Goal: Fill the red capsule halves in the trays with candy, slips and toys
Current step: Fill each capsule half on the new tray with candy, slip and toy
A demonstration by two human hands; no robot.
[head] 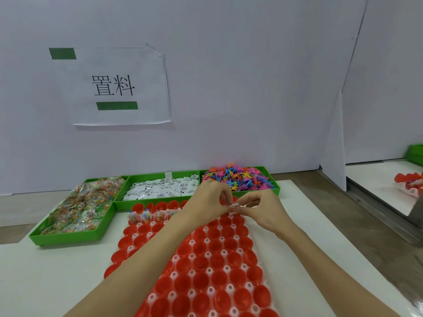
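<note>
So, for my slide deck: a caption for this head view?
Both hands pinch a white slip above the tray of red capsule halves.

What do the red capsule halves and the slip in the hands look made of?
Red capsule halves: likely smooth, glossy plastic; they show soft highlights and thin rims. Slip, pinched between the left hand and right hand: probably matte printed paper, white with dark marks.
</note>
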